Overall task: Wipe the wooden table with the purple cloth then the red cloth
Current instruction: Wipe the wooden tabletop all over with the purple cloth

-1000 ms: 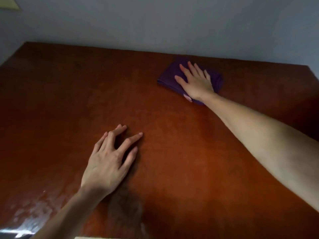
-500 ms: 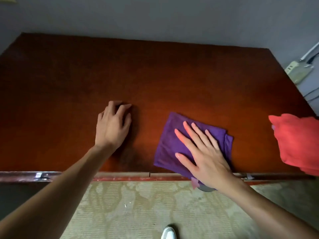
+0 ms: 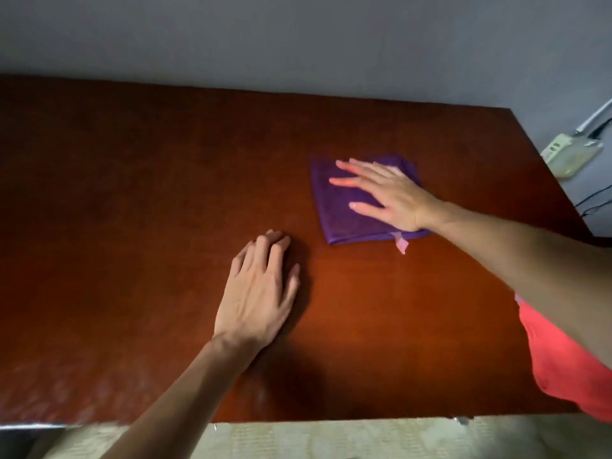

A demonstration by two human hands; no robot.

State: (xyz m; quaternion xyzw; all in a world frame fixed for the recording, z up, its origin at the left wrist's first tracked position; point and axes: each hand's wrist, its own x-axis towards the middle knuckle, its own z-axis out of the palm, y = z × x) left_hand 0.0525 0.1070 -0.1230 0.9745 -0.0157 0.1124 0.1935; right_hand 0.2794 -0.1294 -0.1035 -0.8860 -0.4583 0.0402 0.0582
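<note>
The folded purple cloth (image 3: pixel 344 210) lies flat on the wooden table (image 3: pixel 132 210), right of centre and toward the far side. My right hand (image 3: pixel 387 193) presses down on it with straight, spread fingers pointing left. A small pink tag sticks out of the cloth's near edge. My left hand (image 3: pixel 261 293) rests palm down on the bare wood, nearer to me and left of the cloth. The red cloth (image 3: pixel 569 362) lies at the table's near right corner, partly hidden under my right forearm.
A grey wall runs along the table's far edge. A pale power strip (image 3: pixel 569 154) with cables sits beyond the right edge. Patterned beige floor (image 3: pixel 331 438) shows below the near edge.
My right hand has pushed the purple cloth from the near edge back toward the far right of the table. My left hand stays planted on the wood.
</note>
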